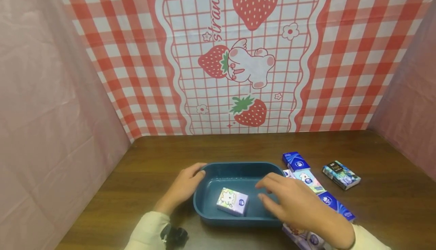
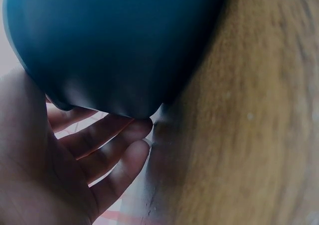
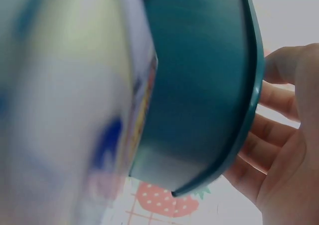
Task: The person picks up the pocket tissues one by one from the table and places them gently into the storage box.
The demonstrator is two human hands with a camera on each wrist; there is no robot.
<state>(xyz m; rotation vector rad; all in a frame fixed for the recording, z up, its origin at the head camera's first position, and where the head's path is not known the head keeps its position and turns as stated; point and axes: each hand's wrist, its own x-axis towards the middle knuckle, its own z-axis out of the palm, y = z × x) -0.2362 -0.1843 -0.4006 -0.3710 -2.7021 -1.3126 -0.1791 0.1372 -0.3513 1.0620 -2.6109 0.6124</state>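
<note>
A teal plastic tub (image 1: pixel 238 222) stands on the wooden table, holding one small tissue pack (image 1: pixel 232 201) with a white cartoon animal on it. My left hand (image 1: pixel 185 183) grips the tub's left end, thumb at the rim and fingers along the outer wall, as the left wrist view shows. Over the tub's right side hovers my right hand (image 1: pixel 296 204), fingers spread and thumb apart, nothing between them. In the right wrist view, the right fingers (image 3: pixel 269 130) extend past the tub's rim. A blurred pale tissue pack (image 3: pixel 65 115) looms close to that camera.
Along the tub's right side lie several tissue packs, among them a dark blue pack (image 1: pixel 296 161), a pastel pack (image 1: pixel 309 181) and another blue pack (image 1: pixel 337 205). A dark floral pack (image 1: pixel 341 174) lies apart, farther right. A strawberry-print cloth (image 1: pixel 245 53) hangs behind the table.
</note>
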